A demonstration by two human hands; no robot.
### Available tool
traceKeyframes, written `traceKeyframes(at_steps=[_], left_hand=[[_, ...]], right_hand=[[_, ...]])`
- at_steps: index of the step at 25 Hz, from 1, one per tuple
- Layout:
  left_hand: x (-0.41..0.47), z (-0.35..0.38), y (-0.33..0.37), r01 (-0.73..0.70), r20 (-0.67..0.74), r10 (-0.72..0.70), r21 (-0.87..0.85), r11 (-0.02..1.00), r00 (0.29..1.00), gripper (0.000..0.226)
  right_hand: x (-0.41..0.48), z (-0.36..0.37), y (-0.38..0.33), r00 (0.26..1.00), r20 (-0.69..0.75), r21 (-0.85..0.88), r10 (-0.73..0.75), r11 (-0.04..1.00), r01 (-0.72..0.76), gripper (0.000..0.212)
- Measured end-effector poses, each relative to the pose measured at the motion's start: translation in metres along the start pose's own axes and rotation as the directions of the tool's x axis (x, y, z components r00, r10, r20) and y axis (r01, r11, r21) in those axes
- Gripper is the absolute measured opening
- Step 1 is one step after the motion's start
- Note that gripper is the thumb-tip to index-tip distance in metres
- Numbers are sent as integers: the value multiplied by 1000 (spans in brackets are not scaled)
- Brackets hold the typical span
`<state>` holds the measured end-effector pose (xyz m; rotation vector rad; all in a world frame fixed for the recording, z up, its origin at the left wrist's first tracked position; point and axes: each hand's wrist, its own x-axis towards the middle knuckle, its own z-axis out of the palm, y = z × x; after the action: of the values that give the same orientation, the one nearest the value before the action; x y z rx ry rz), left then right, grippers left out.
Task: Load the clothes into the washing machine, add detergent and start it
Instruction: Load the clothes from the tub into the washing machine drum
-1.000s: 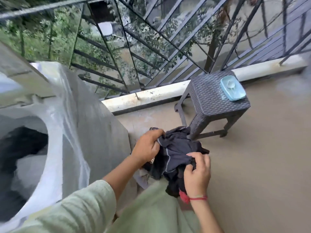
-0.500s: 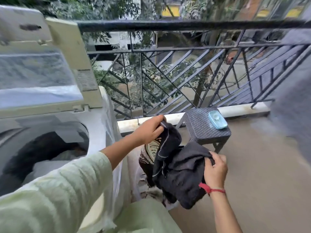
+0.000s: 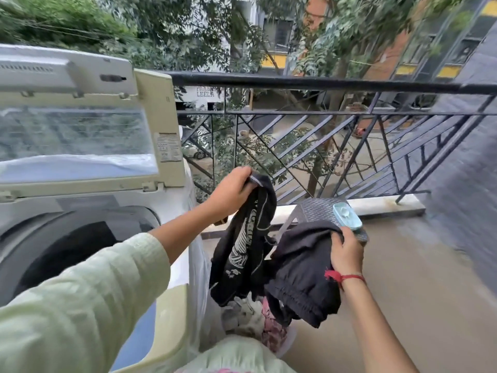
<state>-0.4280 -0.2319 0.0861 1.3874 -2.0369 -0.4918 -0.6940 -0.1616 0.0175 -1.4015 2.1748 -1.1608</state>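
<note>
A white top-loading washing machine stands at the left with its lid raised; the drum opening looks dark. My left hand grips the waistband of a black printed garment, held up just right of the machine. My right hand grips a plain black garment lower and further right. Both pieces hang above a pile of light and pink clothes on the floor beside the machine.
A dark woven stool stands behind the clothes with a light blue container on top. A black metal railing closes the balcony ahead. The brown floor stretches to the right.
Both hands have risen with the dark clothes, which now hang apart as two pieces. The view has tilted up, showing more of the lid and railing.
</note>
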Motion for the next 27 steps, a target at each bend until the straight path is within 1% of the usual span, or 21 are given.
traceKeyframes(at_steps=[2, 4, 6, 8, 9, 10, 11, 12, 13, 14, 15, 16, 17, 18, 19, 20, 21, 23, 25, 27], left_hand=[[2, -26, 7, -78, -48, 80, 33, 996, 996, 16], [-2, -48, 11, -141, -71, 147, 75, 987, 987, 20], [-7, -69, 13, -215, -98, 226, 111, 970, 969, 20], [-11, -91, 12, -282, -119, 296, 122, 952, 948, 13], [-14, -103, 12, -310, -127, 326, 127, 942, 937, 9], [-18, -113, 13, -334, -133, 351, 136, 933, 927, 11], [-24, -125, 14, -350, -143, 371, 150, 925, 918, 20], [-31, -136, 14, -360, -158, 385, 163, 918, 909, 29], [-38, -148, 13, -362, -181, 391, 173, 916, 903, 33], [-46, -161, 11, -358, -205, 393, 190, 914, 896, 33], [-53, -174, 6, -347, -227, 393, 215, 913, 891, 32], [-62, -189, -3, -327, -254, 388, 251, 911, 886, 30], [-69, -203, -14, -294, -288, 372, 280, 914, 882, 30], [-78, -216, -27, -244, -336, 339, 295, 924, 879, 32], [-87, -230, -43, -174, -400, 288, 296, 939, 870, 37], [-98, -242, -62, -92, -472, 225, 288, 953, 852, 41], [-109, -256, -82, -14, -539, 167, 277, 961, 825, 45], [-131, -281, -113, 92, -614, 86, 253, 963, 785, 48], [-146, -306, -132, 177, -677, 19, 220, 959, 736, 41], [-158, -335, -144, 240, -754, -31, 170, 956, 656, 28]], right_hand=[[-11, 18, 4, 992, 121, -58, 42, 998, -35, 21], [-22, 35, 9, 957, 273, -134, 98, 989, -63, 25], [-24, 53, 5, 882, 455, -116, 119, 991, -73, 41], [-24, 68, -16, 801, 597, -7, 37, 999, -40, 69], [-22, 77, -28, 763, 646, 59, -21, 998, -23, 84], [-21, 84, -41, 740, 669, 97, -72, 995, 9, 97], [-20, 95, -50, 731, 673, 96, -108, 994, 59, 106], [-21, 106, -57, 731, 673, 54, -112, 993, 102, 110], [-25, 116, -64, 716, 688, 49, -121, 991, 121, 109], [-30, 126, -71, 704, 697, 75, -139, 990, 121, 102], [-35, 137, -76, 705, 684, 126, -186, 983, 137, 88], [-42, 143, -89, 728, 648, 177, -223, 974, 141, 66], [-48, 147, -104, 778, 581, 230, -239, 965, 125, 43], [-52, 149, -120, 848, 484, 277, -215, 957, 85, 28], [-55, 148, -140, 906, 389, 348, -166, 937, 23, 24], [-57, 142, -165, 946, 299, 426, -129, 904, -11, 26], [-58, 137, -192, 967, 213, 496, -141, 868, 18, 27], [-64, 125, -247, 959, 122, 560, -255, 815, 146, 24], [-80, 120, -294, 903, 100, 609, -418, 743, 277, 21], [-103, 124, -327, 847, 75, 699, -526, 634, 331, 20]])
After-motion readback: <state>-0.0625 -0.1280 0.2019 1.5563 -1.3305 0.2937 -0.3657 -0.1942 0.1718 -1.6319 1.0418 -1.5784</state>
